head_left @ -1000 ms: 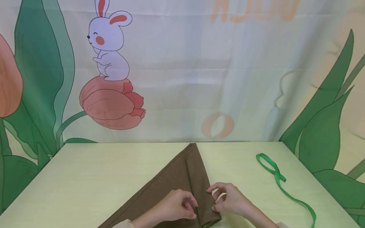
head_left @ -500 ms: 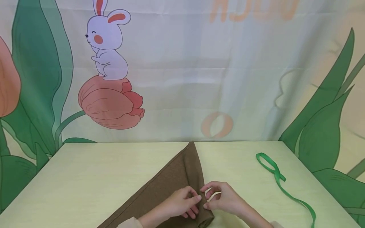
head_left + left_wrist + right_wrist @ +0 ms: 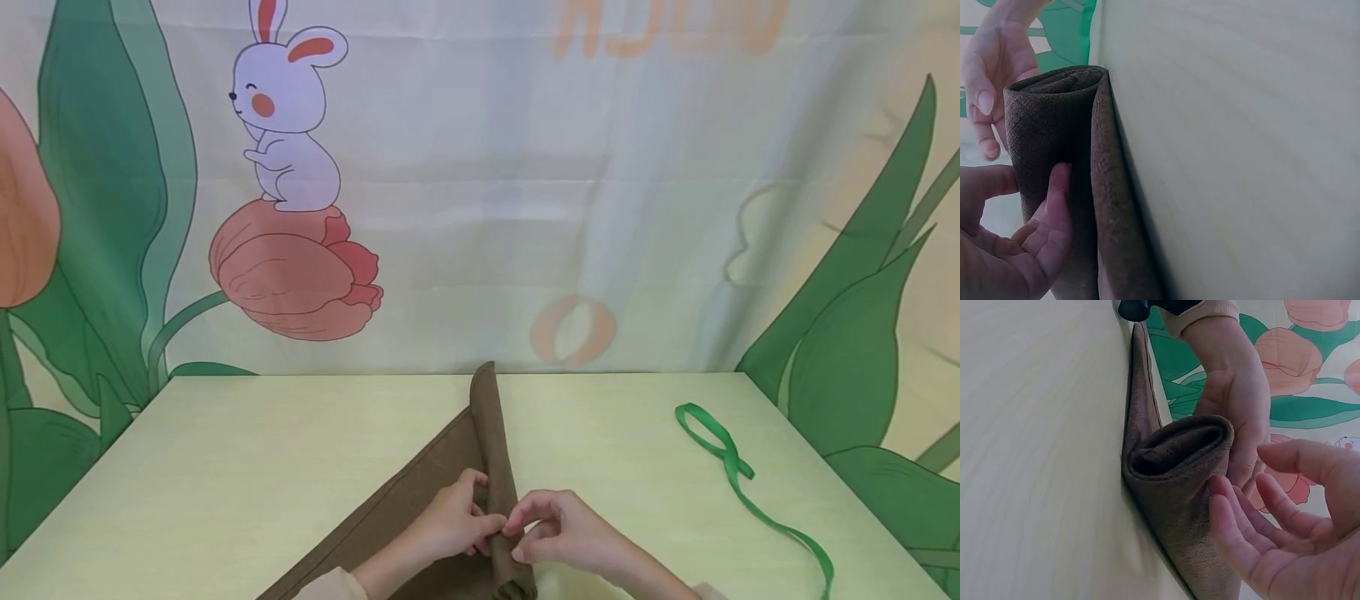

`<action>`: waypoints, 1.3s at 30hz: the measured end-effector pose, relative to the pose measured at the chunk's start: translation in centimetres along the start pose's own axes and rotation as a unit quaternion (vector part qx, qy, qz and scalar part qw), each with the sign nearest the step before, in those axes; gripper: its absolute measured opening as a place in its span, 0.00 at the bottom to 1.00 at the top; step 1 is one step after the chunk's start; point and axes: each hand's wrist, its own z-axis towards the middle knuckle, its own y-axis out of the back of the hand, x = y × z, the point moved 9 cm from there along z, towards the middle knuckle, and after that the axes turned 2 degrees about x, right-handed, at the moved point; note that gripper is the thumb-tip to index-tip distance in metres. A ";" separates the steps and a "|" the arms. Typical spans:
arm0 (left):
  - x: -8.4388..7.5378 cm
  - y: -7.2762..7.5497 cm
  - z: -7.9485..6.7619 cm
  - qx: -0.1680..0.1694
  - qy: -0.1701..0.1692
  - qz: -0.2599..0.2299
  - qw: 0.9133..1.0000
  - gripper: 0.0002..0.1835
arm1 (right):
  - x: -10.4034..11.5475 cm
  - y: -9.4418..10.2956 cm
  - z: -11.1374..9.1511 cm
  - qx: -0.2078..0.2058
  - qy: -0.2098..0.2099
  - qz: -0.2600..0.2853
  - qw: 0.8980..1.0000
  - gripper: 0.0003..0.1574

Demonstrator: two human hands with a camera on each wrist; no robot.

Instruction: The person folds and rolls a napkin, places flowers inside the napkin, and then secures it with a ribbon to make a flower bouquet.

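A brown cloth (image 3: 420,500) lies on the table, its right side wound into a roll (image 3: 491,442). The roll's open spiral end shows in the right wrist view, and its far tip stands up near the table's back edge. My left hand (image 3: 450,521) grips the roll from its left side; in the left wrist view the fingers (image 3: 1054,212) lie against one face and the thumb reaches the other edge. On the roll's right side is my right hand (image 3: 566,533). Its loosely bent fingertips (image 3: 1219,487) touch the cloth, while the thumb stands apart.
A green ribbon (image 3: 757,504) lies looped and trailing on the right of the pale table (image 3: 247,450). Behind the table hangs a printed curtain (image 3: 465,208) with a rabbit and tulips.
The cloth's right side has been rolled leftward into a tighter, narrower roll, and its far tip has lifted. Both hands have moved left with it; the left hand has taken hold of the roll.
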 end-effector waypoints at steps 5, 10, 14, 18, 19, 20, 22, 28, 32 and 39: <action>0.5 0.4 -0.1 -0.012 0.003 0.016 1.000 0.33 | -0.8 0.3 -0.2 -0.010 -0.022 -0.017 1.000 0.14; 0.9 1.1 -0.5 -0.010 -0.001 0.023 1.000 0.39 | -1.8 0.6 -0.3 -0.014 -0.034 -0.036 0.999 0.13; 1.0 1.5 -0.9 -0.003 -0.013 0.021 1.000 0.45 | -2.3 0.6 -0.3 -0.012 -0.033 -0.049 0.998 0.15; 0.8 1.6 -1.2 0.008 -0.028 0.035 0.999 0.42 | -2.5 0.3 -0.1 -0.005 -0.032 -0.058 0.998 0.17; 0.7 1.6 -1.3 0.012 -0.032 0.041 0.999 0.39 | -2.5 0.3 0.0 -0.004 -0.033 -0.059 0.998 0.17; 0.7 1.6 -1.3 0.016 -0.035 0.046 0.998 0.36 | -2.5 0.2 0.0 -0.003 -0.032 -0.061 0.998 0.17; 0.6 1.6 -1.5 0.023 -0.042 0.053 0.997 0.30 | -2.6 0.1 0.2 -0.002 -0.033 -0.062 0.998 0.16; 0.8 1.9 -1.6 0.028 -0.043 0.065 0.997 0.22 | -2.8 -0.3 0.5 -0.003 -0.046 -0.061 0.997 0.16; 1.2 2.1 -1.6 0.029 -0.037 0.070 0.996 0.22 | -2.8 -0.4 0.6 -0.001 -0.049 -0.069 0.996 0.16; 1.6 2.0 -1.6 0.041 -0.026 0.071 0.996 0.22 | -2.3 -0.8 0.9 0.002 -0.032 -0.111 0.993 0.17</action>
